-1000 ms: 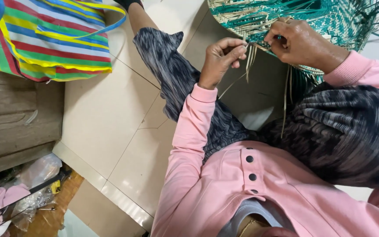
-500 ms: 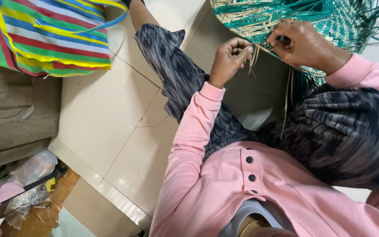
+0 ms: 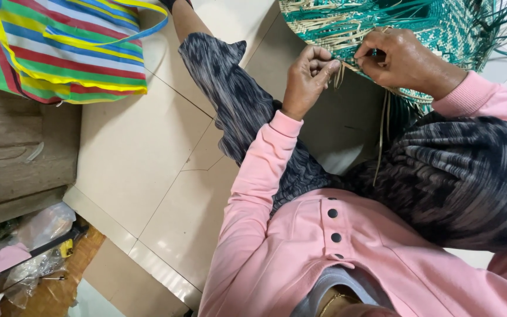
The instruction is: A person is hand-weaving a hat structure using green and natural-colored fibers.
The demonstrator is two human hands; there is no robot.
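A half-woven mat (image 3: 423,26) of green and straw-coloured strips lies over my lap at the top right, with loose strip ends sticking out of its edge. My left hand (image 3: 309,79) pinches a few pale straw strips (image 3: 338,73) at the mat's near edge. My right hand (image 3: 403,58) rests on that edge just to the right, its fingers closed on another strip of the weave. More loose strips (image 3: 382,135) hang down from the edge over my dark patterned trousers (image 3: 465,176). Both arms wear pink sleeves.
A striped plastic bag (image 3: 60,50) in several bright colours lies on the tiled floor (image 3: 142,152) at the top left. A brown wooden piece of furniture (image 3: 19,158) stands at the left. Below it are plastic wrappers and pink cloth (image 3: 7,258) on a lower floor.
My left hand has risen toward the mat's edge and closed in on my right hand, drawing the pale strips up with it. The view has shifted slightly.
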